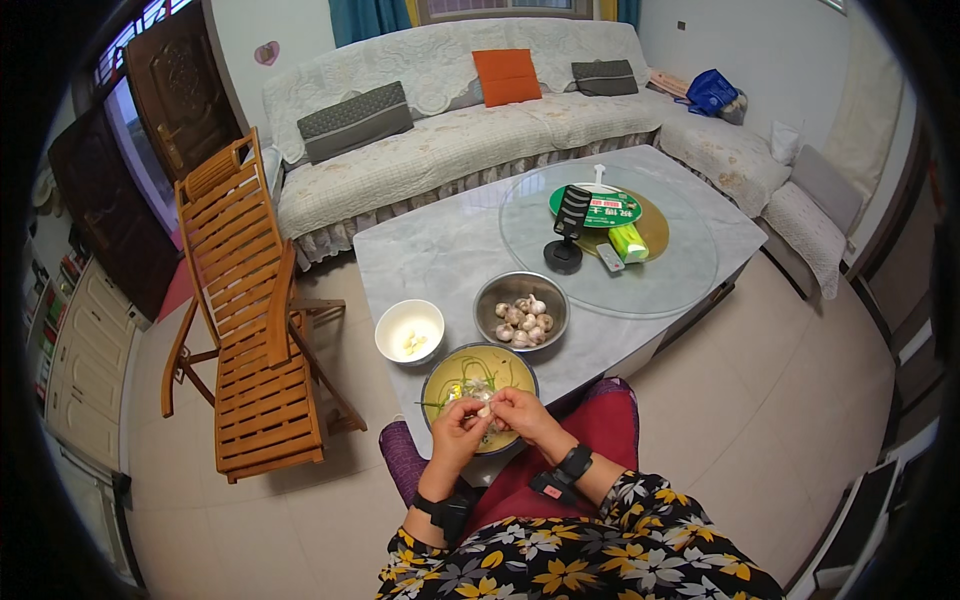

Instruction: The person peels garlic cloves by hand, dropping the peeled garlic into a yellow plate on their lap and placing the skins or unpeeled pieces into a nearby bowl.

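Note:
My left hand [460,431] and my right hand [521,414] meet over a yellow enamel basin [517,367], fingertips closed on a small pale garlic clove [484,411] between them. In the basin lie green stalks [480,367] and papery garlic skins. Behind it, a stainless steel bowl [487,294] holds several whole garlic bulbs [520,322]. To the left, a white bowl [390,322] contains several peeled cloves [412,343].
The bowls stand near the corner of a grey marble-patterned table [420,255]. A round glass turntable [525,247] carries a black stand device [568,232], a remote control [610,257], a green fan [600,206] and a green packet [628,243]. A wooden folding chair [247,285] stands left.

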Action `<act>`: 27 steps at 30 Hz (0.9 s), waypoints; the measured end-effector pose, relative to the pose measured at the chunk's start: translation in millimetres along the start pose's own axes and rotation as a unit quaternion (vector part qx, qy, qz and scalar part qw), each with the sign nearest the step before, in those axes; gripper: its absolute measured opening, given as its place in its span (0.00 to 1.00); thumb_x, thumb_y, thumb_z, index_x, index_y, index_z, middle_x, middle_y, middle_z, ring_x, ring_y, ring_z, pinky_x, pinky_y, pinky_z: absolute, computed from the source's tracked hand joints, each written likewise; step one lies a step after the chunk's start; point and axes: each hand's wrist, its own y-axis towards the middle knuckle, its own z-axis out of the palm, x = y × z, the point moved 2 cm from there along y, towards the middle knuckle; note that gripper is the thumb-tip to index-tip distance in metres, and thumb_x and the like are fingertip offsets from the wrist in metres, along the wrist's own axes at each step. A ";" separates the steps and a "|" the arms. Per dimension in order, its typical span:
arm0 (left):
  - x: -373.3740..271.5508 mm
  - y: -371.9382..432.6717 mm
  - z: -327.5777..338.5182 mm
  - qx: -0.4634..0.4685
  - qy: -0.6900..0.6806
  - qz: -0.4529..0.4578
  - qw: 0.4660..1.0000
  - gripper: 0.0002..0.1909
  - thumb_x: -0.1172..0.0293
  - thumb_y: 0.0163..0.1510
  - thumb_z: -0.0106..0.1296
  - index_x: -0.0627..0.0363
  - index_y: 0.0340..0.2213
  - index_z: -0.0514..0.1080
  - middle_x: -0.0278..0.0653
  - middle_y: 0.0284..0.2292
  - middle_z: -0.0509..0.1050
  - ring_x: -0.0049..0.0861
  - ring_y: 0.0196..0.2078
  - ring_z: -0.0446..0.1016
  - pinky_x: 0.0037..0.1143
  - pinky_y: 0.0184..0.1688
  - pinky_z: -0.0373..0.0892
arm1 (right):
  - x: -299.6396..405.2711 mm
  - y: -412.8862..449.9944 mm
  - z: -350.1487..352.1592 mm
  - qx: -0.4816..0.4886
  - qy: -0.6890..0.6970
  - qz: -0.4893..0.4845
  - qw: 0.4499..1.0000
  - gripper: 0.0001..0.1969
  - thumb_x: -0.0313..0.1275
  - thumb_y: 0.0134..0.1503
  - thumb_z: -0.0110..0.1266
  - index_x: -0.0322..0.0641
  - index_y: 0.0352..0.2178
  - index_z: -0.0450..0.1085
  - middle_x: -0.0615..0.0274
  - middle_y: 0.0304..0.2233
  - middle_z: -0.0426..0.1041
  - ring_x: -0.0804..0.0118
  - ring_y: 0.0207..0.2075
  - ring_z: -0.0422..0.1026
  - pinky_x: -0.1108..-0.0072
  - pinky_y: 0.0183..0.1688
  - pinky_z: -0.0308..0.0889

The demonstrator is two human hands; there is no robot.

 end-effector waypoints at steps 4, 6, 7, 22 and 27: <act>-1.1 -0.6 0.2 0.017 0.048 0.024 0.998 0.11 0.79 0.37 0.51 0.65 0.27 0.65 0.35 0.28 0.65 0.15 0.28 0.66 0.13 0.30 0.64 | -6.3 2.9 -0.9 -0.021 -0.027 -0.027 0.999 0.05 0.27 0.46 0.42 0.35 0.23 0.60 0.69 0.16 0.61 0.81 0.16 0.59 0.91 0.19 0.56; 1.3 -1.5 0.1 0.014 0.011 0.000 1.000 0.11 0.80 0.37 0.51 0.65 0.27 0.65 0.34 0.28 0.65 0.15 0.28 0.66 0.13 0.31 0.64 | -5.4 2.3 -0.9 -0.019 -0.037 -0.042 0.998 0.05 0.27 0.46 0.42 0.36 0.23 0.60 0.70 0.16 0.61 0.82 0.17 0.60 0.91 0.19 0.56; 2.9 -1.8 -0.2 0.011 -0.026 -0.023 0.999 0.11 0.80 0.37 0.51 0.64 0.27 0.65 0.34 0.28 0.66 0.15 0.29 0.66 0.14 0.31 0.64 | -4.7 1.9 0.1 -0.019 -0.036 -0.041 0.998 0.05 0.27 0.46 0.42 0.36 0.23 0.60 0.70 0.16 0.61 0.82 0.17 0.60 0.91 0.19 0.56; 3.1 -1.5 -2.2 0.004 0.021 0.024 1.000 0.11 0.82 0.36 0.51 0.64 0.26 0.65 0.33 0.29 0.64 0.14 0.28 0.65 0.12 0.28 0.65 | -0.4 -1.8 4.8 -0.020 -0.030 -0.075 0.997 0.06 0.26 0.47 0.42 0.33 0.24 0.62 0.70 0.17 0.63 0.82 0.18 0.60 0.91 0.19 0.56; 6.5 -1.8 -1.3 -0.001 0.011 -0.017 1.000 0.11 0.81 0.36 0.51 0.62 0.27 0.65 0.32 0.27 0.65 0.14 0.27 0.65 0.12 0.28 0.64 | -0.7 -1.0 1.3 -0.070 -0.183 -0.156 0.968 0.05 0.26 0.46 0.43 0.33 0.21 0.61 0.72 0.14 0.60 0.83 0.15 0.56 0.90 0.16 0.52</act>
